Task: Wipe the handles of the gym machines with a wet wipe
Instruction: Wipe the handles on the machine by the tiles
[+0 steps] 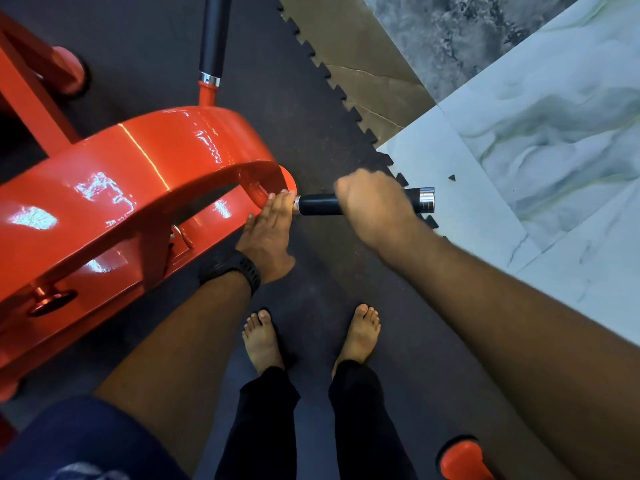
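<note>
Fingers [351, 188] of my right hand [375, 206] are curled tight round the black handle [318, 205]. That hand looks blurry, so I cannot tell if a wipe is tucked under it. The handle sticks out sideways from the red machine [138, 161]. Its shiny silver end [426, 199] pokes out just past my knuckles. My left hand [266, 233] is flat, with the fingers [282, 206] straight and close together. Their tips touch the spot where the handle joins the machine. That hand holds nothing. A black watch [230, 270] sits on its wrist. A far handle [213, 32] points away at the top of the machine. My 2 bare feet [261, 341] stand on the dark mat [311, 133], below the handle. The mat has a zigzag edge, and pale stone tiles [554, 133] lie beside it.
</note>
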`<state>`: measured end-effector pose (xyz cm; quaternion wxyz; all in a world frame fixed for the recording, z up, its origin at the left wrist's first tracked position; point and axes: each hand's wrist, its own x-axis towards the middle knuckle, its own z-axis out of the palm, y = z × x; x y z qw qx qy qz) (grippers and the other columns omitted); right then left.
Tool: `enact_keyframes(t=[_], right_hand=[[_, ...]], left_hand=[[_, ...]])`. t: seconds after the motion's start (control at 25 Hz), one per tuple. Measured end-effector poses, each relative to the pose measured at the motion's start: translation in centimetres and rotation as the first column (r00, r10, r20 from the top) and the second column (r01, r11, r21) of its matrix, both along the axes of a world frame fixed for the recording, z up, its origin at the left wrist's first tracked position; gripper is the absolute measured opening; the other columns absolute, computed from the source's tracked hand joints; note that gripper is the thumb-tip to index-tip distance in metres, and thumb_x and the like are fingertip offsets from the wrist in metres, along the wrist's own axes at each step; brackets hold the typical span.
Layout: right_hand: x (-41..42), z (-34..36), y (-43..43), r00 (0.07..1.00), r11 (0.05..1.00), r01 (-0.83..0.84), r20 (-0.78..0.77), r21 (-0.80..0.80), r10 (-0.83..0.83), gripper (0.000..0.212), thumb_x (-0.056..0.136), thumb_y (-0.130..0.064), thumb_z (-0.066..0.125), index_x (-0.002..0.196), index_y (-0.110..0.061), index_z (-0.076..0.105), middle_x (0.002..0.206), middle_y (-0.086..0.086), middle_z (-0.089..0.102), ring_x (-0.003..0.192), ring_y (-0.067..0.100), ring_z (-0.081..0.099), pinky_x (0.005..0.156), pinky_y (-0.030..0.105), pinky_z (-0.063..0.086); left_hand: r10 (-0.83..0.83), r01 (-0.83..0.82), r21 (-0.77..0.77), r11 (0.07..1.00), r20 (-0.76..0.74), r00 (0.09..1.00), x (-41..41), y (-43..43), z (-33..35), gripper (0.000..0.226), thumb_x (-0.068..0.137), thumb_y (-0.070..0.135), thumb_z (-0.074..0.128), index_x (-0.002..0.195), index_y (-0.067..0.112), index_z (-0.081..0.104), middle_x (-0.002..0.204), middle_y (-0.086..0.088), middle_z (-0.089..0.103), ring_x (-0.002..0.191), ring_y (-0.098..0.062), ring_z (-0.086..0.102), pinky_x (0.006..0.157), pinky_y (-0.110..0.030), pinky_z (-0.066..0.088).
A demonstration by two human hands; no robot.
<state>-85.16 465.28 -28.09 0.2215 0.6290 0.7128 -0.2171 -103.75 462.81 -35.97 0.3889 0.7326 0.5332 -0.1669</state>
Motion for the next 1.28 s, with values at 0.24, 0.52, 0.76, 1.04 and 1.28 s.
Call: enact_keyframes(t=[0.24, 0.52, 0.76, 1.04, 1.28], right_hand=[[2.9, -3.3, -4.8, 0.869, 0.830, -0.492, 0.088, 0.264, 0.487, 0.069, 0.086, -0.001, 0.070, 0.148, -0.001, 0.038, 0.156, 0.023, 0.033, 0.147, 0.039, 0.027, 0.105, 0.048, 0.048], [-1.3, -3.2, -3.2, 0.942, 0.917, -0.334, 0.061, 0.220, 0.329, 0.058, 0.096, -0.007, 0.055, 0.149, -0.005, 0.034, 0.154, 0.019, 0.033, 0.142, 0.032, 0.035, 0.105, 0.041, 0.045], [-2.6, -4.1, -2.2, 0.959, 0.938, -0.281, 0.108, 0.204, 0.264, 0.054, 0.098, -0.011, 0.052, 0.148, 0.001, 0.033, 0.142, 0.023, 0.046, 0.128, 0.035, 0.049, 0.098, 0.043, 0.052], [-1.2, -1.7, -2.5, 0.991, 0.989, -0.039, 0.132, 0.140, 0.020, 0.051, 0.093, -0.011, 0.062, 0.139, -0.002, 0.044, 0.133, 0.020, 0.049, 0.124, 0.032, 0.050, 0.090, 0.041, 0.053], [1.8, 0.5, -4.2, 0.982, 0.984, 0.059, 0.169, 0.166, -0.088, 0.069, 0.089, -0.011, 0.068, 0.148, -0.003, 0.032, 0.150, 0.023, 0.033, 0.138, 0.035, 0.036, 0.102, 0.045, 0.047]], left_hand=[[-0.024, 0.023, -0.004, 1.000, -0.020, 1.000, -0.2, 0.3, -0.2, 0.112, 0.084, 0.009, 0.067, 0.157, 0.021, -0.018, 0.166, 0.006, -0.019, 0.152, -0.016, -0.017, 0.124, -0.051, 0.001], [-0.056, 0.056, -0.023, 0.998, -0.036, 0.998, -0.4, 0.5, -0.2, 0.112, 0.085, 0.012, 0.066, 0.156, 0.022, -0.020, 0.165, 0.005, -0.021, 0.152, -0.015, -0.019, 0.124, -0.049, -0.001], [-0.060, 0.060, -0.021, 0.998, -0.024, 0.998, -0.5, 0.4, -0.5, 0.111, 0.085, 0.011, 0.066, 0.156, 0.022, -0.019, 0.165, 0.006, -0.021, 0.152, -0.016, -0.019, 0.124, -0.051, 0.000], [-0.037, 0.037, -0.006, 0.999, -0.007, 0.999, -0.7, 0.5, -0.6, 0.112, 0.083, 0.007, 0.066, 0.157, 0.023, -0.017, 0.166, 0.007, -0.018, 0.153, -0.016, -0.017, 0.124, -0.052, 0.001], [-0.038, 0.038, -0.011, 0.999, -0.002, 0.999, -0.6, 0.6, -0.4, 0.111, 0.084, 0.005, 0.066, 0.158, 0.021, -0.015, 0.166, 0.006, -0.016, 0.153, -0.017, -0.016, 0.124, -0.053, 0.001]])
